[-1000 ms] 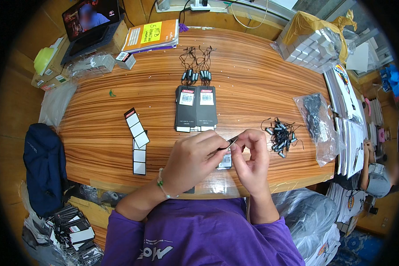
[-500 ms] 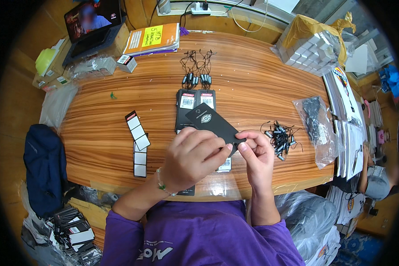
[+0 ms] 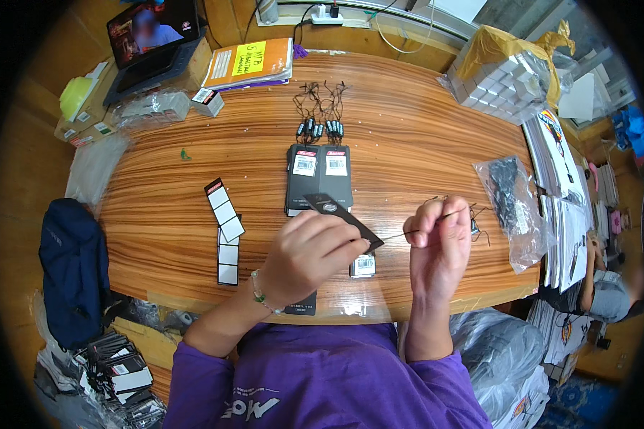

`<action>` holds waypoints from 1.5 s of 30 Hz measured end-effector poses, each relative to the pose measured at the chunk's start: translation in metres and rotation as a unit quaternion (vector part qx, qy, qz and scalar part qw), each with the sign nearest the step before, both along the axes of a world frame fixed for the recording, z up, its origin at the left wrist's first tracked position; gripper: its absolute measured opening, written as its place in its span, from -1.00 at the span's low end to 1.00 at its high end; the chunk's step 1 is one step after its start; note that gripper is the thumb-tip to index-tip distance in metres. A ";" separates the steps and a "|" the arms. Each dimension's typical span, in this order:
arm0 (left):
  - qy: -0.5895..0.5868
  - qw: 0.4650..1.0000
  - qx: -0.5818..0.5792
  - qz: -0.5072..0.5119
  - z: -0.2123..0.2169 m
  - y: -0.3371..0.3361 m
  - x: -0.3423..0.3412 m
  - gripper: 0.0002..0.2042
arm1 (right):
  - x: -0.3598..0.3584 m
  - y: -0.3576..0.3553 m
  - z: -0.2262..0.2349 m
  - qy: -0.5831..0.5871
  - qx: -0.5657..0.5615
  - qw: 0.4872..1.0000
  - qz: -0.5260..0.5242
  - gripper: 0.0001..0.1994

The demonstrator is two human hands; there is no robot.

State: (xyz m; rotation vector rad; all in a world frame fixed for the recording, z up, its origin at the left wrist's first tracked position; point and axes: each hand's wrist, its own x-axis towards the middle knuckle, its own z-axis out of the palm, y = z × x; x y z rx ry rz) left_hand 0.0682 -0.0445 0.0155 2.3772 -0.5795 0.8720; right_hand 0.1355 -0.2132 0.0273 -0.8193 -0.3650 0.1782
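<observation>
My left hand (image 3: pixel 313 247) holds a black hang tag (image 3: pixel 345 217) by its lower right end, pinched and tilted over the table. A thin dark cord (image 3: pixel 397 237) runs from that end of the tag to my right hand (image 3: pixel 440 239), whose fingertips are closed on it. Beyond my left hand lie two stacks of black hang tags (image 3: pixel 322 182) with white stickers, their looped cords (image 3: pixel 322 107) spread above them. Between my hands sits a small stickered stack (image 3: pixel 363 266). My right hand mostly covers a pile of loose cords (image 3: pixel 475 226).
Strips of white stickers (image 3: pixel 224 222) lie to the left, and another black tag (image 3: pixel 302 304) by the near edge. A clear bag of black cords (image 3: pixel 506 196) rests at right, near paper stacks (image 3: pixel 562 229). A screen (image 3: pixel 154 32), notebooks (image 3: pixel 250 63) and bagged white boxes (image 3: pixel 497 82) stand far back.
My right hand has moved right, away from the tag, drawing the cord out straight. The tag has turned more edge-on in my left hand, which stays nearly in place.
</observation>
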 end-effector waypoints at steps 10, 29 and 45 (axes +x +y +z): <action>0.223 0.943 -0.245 0.018 0.006 0.038 -0.026 -0.66 | -0.018 0.020 0.024 -0.122 -0.059 0.990 0.025 -0.73; 0.397 0.831 -0.189 0.342 -0.061 0.161 -0.036 -0.46 | 0.029 0.016 0.085 -0.285 -0.105 0.952 -0.019 -0.84; 0.206 0.869 -0.423 0.150 0.016 0.068 -0.018 -0.57 | 0.030 0.064 0.047 -0.180 -0.255 0.937 0.158 -0.74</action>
